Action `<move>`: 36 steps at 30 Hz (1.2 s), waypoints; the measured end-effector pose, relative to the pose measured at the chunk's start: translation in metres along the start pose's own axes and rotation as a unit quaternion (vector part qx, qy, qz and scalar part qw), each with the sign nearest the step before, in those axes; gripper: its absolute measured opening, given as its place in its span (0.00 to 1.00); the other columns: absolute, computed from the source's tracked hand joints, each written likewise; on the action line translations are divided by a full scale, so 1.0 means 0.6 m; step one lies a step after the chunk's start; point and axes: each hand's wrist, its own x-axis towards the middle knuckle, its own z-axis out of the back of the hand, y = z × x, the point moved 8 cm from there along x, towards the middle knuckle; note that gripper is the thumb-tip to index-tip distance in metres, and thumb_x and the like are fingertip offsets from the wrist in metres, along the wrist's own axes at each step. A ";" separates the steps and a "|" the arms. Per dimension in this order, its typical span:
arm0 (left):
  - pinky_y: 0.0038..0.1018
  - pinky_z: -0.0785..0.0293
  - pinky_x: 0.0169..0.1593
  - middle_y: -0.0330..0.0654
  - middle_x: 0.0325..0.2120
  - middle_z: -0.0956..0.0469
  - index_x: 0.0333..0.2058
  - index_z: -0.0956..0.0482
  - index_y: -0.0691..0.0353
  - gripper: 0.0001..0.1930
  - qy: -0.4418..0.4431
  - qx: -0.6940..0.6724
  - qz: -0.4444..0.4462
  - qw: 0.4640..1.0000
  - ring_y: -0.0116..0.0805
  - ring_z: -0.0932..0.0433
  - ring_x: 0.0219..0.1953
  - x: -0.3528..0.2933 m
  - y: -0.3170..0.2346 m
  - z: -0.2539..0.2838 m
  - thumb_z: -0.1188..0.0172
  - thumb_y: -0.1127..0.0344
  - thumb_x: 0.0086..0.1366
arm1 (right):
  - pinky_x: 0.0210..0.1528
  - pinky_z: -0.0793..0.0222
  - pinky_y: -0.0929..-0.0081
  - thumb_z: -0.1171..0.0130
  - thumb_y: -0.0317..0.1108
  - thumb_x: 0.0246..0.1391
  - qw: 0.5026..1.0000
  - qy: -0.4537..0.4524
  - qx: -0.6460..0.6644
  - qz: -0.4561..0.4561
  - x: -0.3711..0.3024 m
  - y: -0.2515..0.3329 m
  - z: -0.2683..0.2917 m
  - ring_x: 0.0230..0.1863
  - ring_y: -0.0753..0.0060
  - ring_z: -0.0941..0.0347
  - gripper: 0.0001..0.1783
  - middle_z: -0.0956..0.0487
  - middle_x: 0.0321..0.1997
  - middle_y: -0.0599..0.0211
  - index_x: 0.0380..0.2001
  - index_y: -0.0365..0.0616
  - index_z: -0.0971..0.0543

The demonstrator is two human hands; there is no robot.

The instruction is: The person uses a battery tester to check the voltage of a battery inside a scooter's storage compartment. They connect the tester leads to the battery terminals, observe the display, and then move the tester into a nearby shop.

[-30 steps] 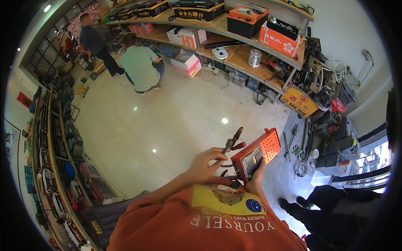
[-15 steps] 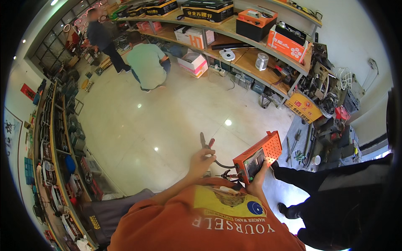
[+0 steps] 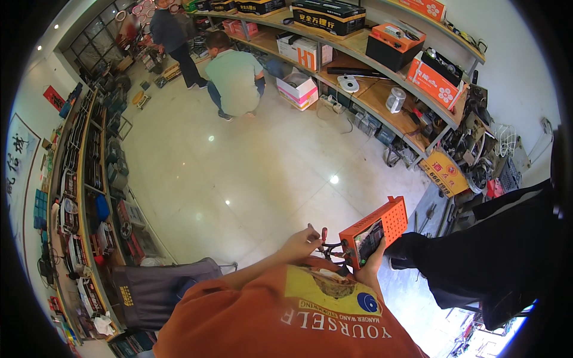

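A perforated orange metal box (image 3: pixel 382 224) with a dark front panel, perhaps a battery charger, is held up before my body. My right hand (image 3: pixel 371 265) grips its near side, thumb over the panel. My left hand (image 3: pixel 303 243) is closed just left of the box, pinching a cable clamp whose red grip (image 3: pixel 324 235) shows past the fingers. Black cables (image 3: pixel 334 244) run from the box's left end toward this hand. More leads and a clip bunch below, against my orange shirt (image 3: pixel 268 310); their ends are partly hidden.
A person in black clothes (image 3: pixel 483 256) stands close on my right. Another crouches in a light green shirt (image 3: pixel 236 83) ahead, near a standing person (image 3: pixel 170 45). Loaded shelves (image 3: pixel 89 173) line the left; a wooden shelf (image 3: pixel 364 89) runs along the far right. A grey chair (image 3: pixel 164 289) is beside me.
My left hand has moved closer to the box's cable end, and the clamp has turned so less of it shows. The view has shifted; the right hand still holds the box.
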 end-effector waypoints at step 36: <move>0.33 0.27 0.47 0.54 0.40 0.19 0.53 0.33 0.72 0.42 -0.168 -0.082 0.135 0.973 0.42 0.20 0.43 -0.190 -0.051 0.079 0.35 0.36 0.57 | 0.45 0.22 0.64 0.64 0.65 0.66 0.901 0.242 -0.324 -0.154 -0.067 -0.150 -0.265 0.44 0.61 0.21 0.37 0.21 0.46 0.57 0.57 0.41 0.31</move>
